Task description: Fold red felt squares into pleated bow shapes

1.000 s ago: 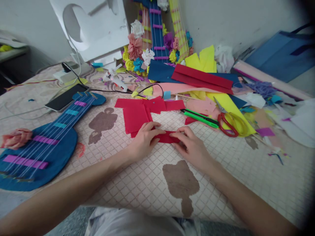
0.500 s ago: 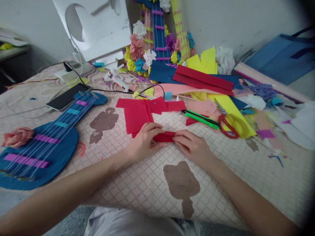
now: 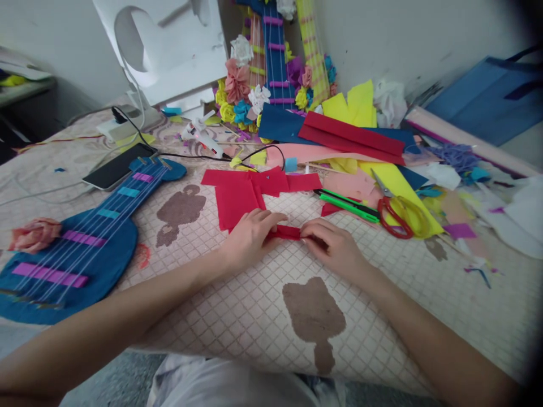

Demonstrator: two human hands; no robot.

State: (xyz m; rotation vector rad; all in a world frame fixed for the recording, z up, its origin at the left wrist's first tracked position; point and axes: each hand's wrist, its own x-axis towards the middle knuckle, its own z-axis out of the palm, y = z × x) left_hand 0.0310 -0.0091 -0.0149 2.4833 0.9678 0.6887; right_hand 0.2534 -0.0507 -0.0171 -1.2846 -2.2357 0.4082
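Strip (image 3: 289, 232) narrower btwn L hand (image 3: 251, 236), R hand (image 3: 338, 245).

No readable text, labels, brands, numbers or signs on anything in view.

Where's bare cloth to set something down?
Widest: tablecloth between left forearm and right forearm, nearer than the red strip. Also right of the right hand, below the scissors; narrower, between blue guitar and red sheets. Crowded: the far side, glue gun across to purple shreds.
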